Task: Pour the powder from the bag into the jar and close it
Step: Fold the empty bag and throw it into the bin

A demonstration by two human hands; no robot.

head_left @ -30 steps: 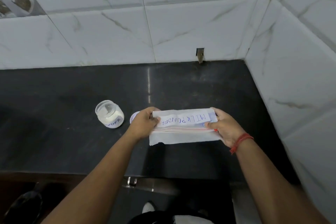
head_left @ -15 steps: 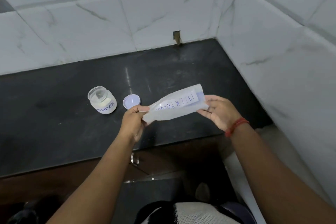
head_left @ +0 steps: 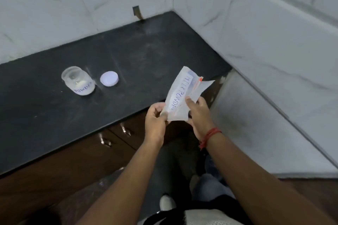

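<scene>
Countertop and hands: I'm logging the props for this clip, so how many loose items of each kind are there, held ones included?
Jar, open, some white powder inside: 1
Lid, lying beside the jar: 1
Bag labelled milk powder, held by the left hand and right hand: 1
Total: 3
</scene>
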